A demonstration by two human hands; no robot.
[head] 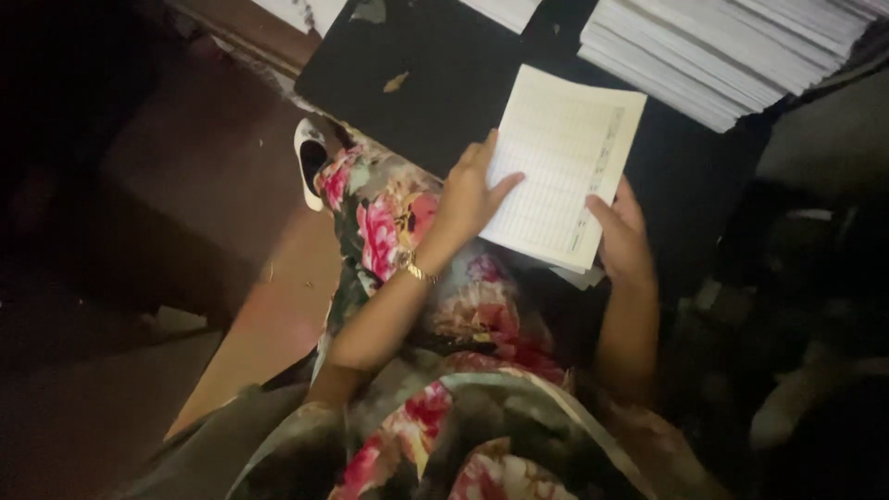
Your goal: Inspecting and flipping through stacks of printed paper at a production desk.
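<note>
Ruled sheets (565,167) lie on the table (435,83); paper stacks (732,46) behind, right.

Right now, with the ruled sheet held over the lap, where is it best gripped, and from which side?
Grip the ruled sheet at its near long edges, from below, one hand per side. It is thin, flat and tilted away, so edge pinches keep it from sagging. The left hand and right hand already sit there, near the bottom corners.
</note>
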